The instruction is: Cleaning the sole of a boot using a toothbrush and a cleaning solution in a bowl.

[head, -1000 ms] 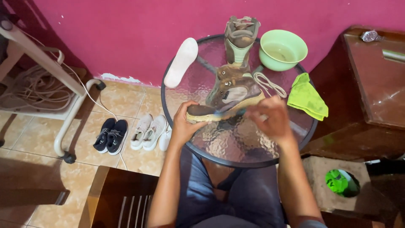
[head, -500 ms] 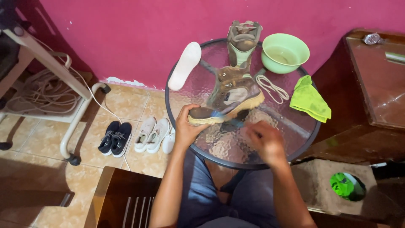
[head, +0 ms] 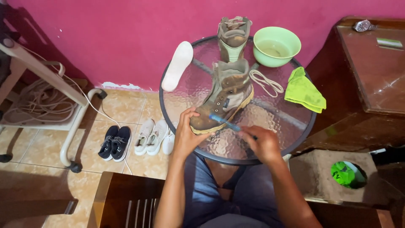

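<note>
A brown lace-less boot [head: 223,98] with a tan sole lies on the round glass table [head: 274,122]. My left hand [head: 187,135] grips its toe at the near edge of the table. My right hand [head: 262,142] holds a blue toothbrush [head: 224,121], whose head rests against the boot's toe side. A second boot [head: 232,37] stands upright at the back of the table. A white insole [head: 177,65] leans over the table's left rim. White laces [head: 265,82] lie beside the boot.
A green bowl [head: 276,45] with water and a lime cloth [head: 304,90] sit at the table's right. A dark wooden cabinet [head: 371,76] with a wristwatch [head: 362,25] stands right. Dark and white sneakers [head: 135,137] lie on the tiled floor. A wooden chair [head: 122,200] is near left.
The boot has turned so that its toe points toward me and its top faces up. My right hand has moved down and nearer, with the toothbrush now on the toe.
</note>
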